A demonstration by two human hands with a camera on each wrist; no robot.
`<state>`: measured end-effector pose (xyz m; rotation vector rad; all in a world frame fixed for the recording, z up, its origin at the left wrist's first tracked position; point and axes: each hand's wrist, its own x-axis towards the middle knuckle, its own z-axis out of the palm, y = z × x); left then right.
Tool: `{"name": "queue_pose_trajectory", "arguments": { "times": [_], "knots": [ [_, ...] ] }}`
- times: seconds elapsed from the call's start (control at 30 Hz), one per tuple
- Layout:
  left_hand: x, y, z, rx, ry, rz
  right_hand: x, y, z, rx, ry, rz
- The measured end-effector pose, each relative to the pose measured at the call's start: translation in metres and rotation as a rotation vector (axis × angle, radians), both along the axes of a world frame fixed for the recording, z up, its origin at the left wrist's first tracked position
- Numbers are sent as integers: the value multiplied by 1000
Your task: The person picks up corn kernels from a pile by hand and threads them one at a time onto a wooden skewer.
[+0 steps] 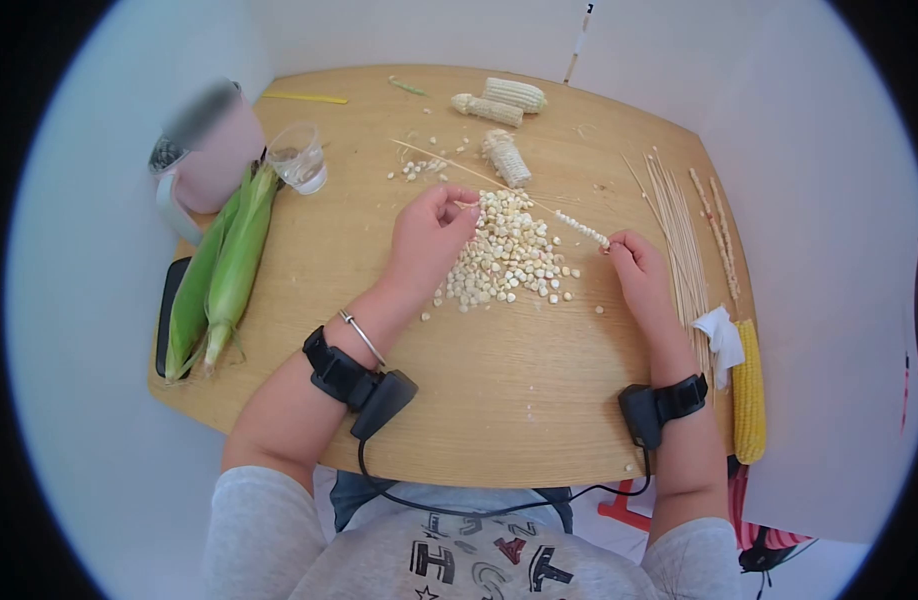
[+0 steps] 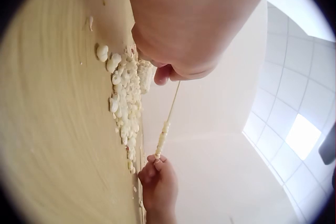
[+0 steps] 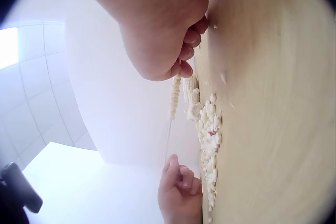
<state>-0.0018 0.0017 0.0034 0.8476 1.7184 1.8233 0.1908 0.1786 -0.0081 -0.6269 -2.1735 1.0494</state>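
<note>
In the head view my right hand [image 1: 641,275] grips the end of a thin wooden skewer [image 1: 429,153] strung with a row of pale corn kernels [image 1: 579,227]. The bare part of the skewer slants up to the left, past the fingertips of my left hand [image 1: 429,240]. With thumb and forefinger together, the left hand pinches a small corn kernel, mostly hidden by the fingers. It is held over the left side of a pile of loose corn kernels [image 1: 514,250]. Both wrist views show the threaded kernels [image 2: 163,139] between the two hands, raised above the tabletop.
Stripped cobs [image 1: 506,160] lie behind the pile. Green-husked corn [image 1: 241,270], a clear cup [image 1: 301,160] and a pink mug [image 1: 219,150] stand at left. Bare skewers [image 1: 679,230], two filled skewers [image 1: 724,235], a tissue [image 1: 720,337] and a yellow cob [image 1: 748,395] lie at right.
</note>
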Motion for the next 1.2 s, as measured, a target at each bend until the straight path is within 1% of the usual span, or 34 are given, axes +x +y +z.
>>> {"name": "queue_pose_trajectory", "arguments": {
  "times": [0.07, 0.13, 0.23, 0.3, 0.37, 0.4, 0.47, 0.5, 0.57, 0.7, 0.77, 1.0, 1.1, 1.2],
  "knots": [
    [-4, 1, -8, -23, 248, 37, 1, 1, 1, 5, 15, -4],
    [-6, 2, -10, -35, 306, 62, 2, 3, 3, 51, -62, -17],
    [-3, 0, -6, -66, 389, 91, 2, 1, 3, 42, -24, -22],
    [-1, -2, 1, -81, 424, 96, 2, 1, 5, 32, -43, -26],
    [-1, -4, 7, -127, 470, -64, 3, 0, 9, 21, -61, -31],
    [-2, -4, 7, -127, 469, -65, 3, -1, 11, -1, -87, -44],
    [-3, -4, 5, -122, 818, -170, 4, -1, 12, -23, -113, -58],
    [-3, -3, 3, -121, 818, -170, 4, 1, 11, -15, -113, -59],
    [-3, -1, -3, -43, 717, -160, 5, 3, 9, -6, -113, -61],
    [-5, -3, 0, -54, 655, -189, 5, 4, 7, 12, -88, -49],
    [-2, -6, 7, -145, 833, -229, 5, 4, 8, -1, -100, -47],
    [1, -7, 8, -234, 804, -290, 6, 3, 9, -3, -131, -65],
    [1, -10, 10, -226, 844, -301, 5, 3, 8, -27, -133, -59],
    [2, -10, 12, -276, 883, -309, 5, 4, 8, -17, -142, -57]
  ]
}}
